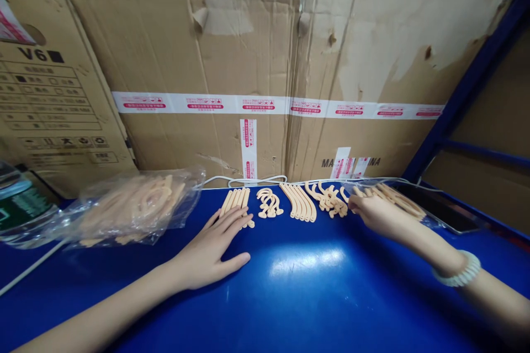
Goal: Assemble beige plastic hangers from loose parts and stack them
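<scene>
My left hand (211, 251) lies palm down with its fingers spread, the fingertips over a row of straight beige strips (236, 198) with holes at their ends. To the right of it are small hooked beige pieces (269, 203), then a row of long, slightly curved beige strips (298, 202). Beyond those is a loose heap of small curved beige pieces (331, 201). My right hand (370, 209) is closed in a pinch beside this heap, in front of a clear bag with long beige strips (399, 201). What its fingers hold is hidden.
A larger clear plastic bag of beige pieces (136, 209) lies at left, beside a big bottle with a green label (19, 204). A dark flat device (443, 209) lies at right. White cable (244, 179) runs along the back, against cardboard (207, 149). The tabletop (290, 309) is blue.
</scene>
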